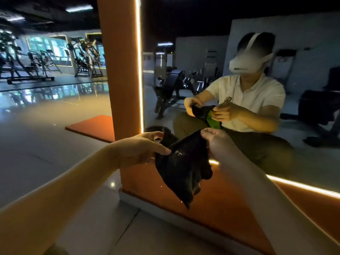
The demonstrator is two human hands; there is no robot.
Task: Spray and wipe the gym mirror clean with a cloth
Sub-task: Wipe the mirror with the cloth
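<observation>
Cloth point(184, 170) in left hand point(142, 149), right hand point(214, 139)

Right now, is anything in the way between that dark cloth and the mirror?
Nothing visible. The cloth, held by the left hand and right hand, hangs in open air before the mirror; the orange ledge sits below it.

The cloth point(184, 168) was dark, soft fabric, matt and rumpled, with a few glints. The mirror point(202, 61) was smooth, glossy glass. The floor point(46, 116) was glossy tile; the orange frame point(119, 61) looked smooth and matt.
</observation>
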